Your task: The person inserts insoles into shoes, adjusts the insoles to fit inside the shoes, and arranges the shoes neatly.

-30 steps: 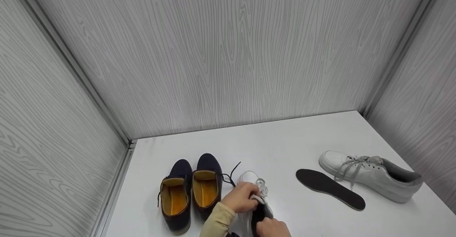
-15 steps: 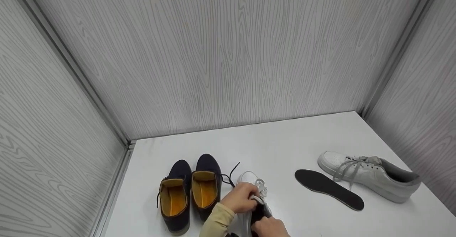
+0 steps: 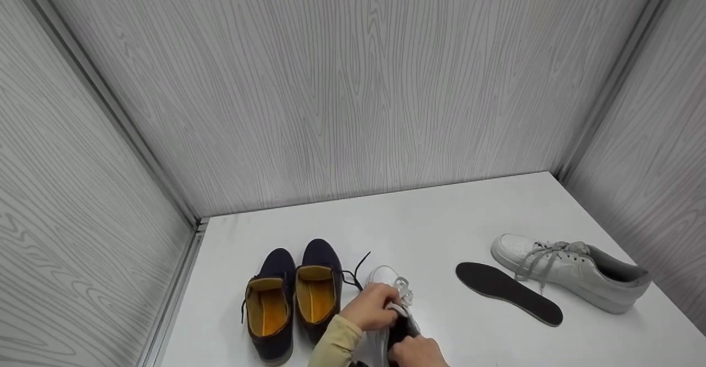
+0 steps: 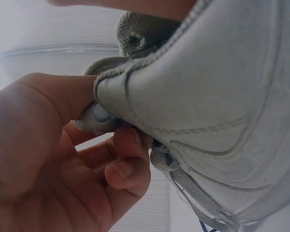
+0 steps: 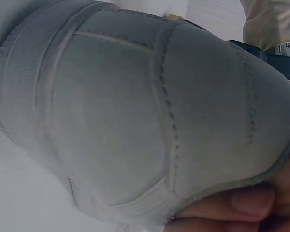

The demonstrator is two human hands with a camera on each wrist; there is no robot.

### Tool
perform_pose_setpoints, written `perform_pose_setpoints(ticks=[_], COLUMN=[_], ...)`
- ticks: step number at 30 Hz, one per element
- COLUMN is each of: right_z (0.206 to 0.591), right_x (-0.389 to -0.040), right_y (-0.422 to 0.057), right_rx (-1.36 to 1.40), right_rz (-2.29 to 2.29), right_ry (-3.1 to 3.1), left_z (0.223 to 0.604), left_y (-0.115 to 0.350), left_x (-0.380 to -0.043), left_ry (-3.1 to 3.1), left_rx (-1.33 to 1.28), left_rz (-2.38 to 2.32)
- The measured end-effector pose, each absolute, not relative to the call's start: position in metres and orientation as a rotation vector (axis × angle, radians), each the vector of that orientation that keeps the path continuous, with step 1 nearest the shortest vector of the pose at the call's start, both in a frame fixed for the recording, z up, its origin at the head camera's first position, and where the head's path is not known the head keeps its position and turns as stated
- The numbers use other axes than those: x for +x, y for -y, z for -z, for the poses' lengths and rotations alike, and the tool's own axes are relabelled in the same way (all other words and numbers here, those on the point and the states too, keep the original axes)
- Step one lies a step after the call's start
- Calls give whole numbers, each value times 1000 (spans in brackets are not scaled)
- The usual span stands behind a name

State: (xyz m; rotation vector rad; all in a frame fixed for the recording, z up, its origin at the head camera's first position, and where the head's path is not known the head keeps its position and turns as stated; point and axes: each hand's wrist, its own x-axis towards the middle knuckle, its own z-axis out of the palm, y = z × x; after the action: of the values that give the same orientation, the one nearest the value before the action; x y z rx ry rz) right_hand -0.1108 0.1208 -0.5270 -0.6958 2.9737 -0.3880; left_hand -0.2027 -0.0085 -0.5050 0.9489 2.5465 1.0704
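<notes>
A white sneaker point(image 3: 384, 274) with loose laces lies at the bottom centre of the head view, its opening toward me. My left hand point(image 3: 372, 307) pinches the padded tongue point(image 4: 147, 36) and front edge of that opening between thumb and fingers. A dark insole point(image 3: 398, 331) shows inside the sneaker. My right hand point(image 3: 417, 351), knuckles bent, holds it at the heel end, with its fingertips hidden in the opening. In the right wrist view, curled fingers point(image 5: 227, 208) lie along the collar and the sneaker's pale side fills most of the picture.
To the left stand two dark blue shoes point(image 3: 278, 260) with orange insides, one with a loose lace beside the sneaker. A loose black insole point(image 3: 507, 291) lies to the right, near a second white sneaker point(image 3: 573, 276). Grey wood-patterned walls point(image 3: 353, 91) enclose the white table point(image 3: 436, 218).
My right hand has shifted slightly left and deeper over the sneaker's opening, covering more of the dark insole. The left hand keeps its grip on the tongue.
</notes>
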Motion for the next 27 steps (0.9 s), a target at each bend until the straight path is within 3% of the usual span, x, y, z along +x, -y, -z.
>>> perform_pose_setpoints(ticks=[18, 27], right_z=[526, 523], right_x=[-113, -116], right_y=[-121, -132], right_rx=[-661, -636], right_rz=[323, 773], right_ry=[-2884, -2879], left_z=[509, 511], left_y=[9, 13], left_x=[-202, -194], left_ry=[-2552, -2652], left_rx=[1015, 1075], left_rz=[-1104, -1116])
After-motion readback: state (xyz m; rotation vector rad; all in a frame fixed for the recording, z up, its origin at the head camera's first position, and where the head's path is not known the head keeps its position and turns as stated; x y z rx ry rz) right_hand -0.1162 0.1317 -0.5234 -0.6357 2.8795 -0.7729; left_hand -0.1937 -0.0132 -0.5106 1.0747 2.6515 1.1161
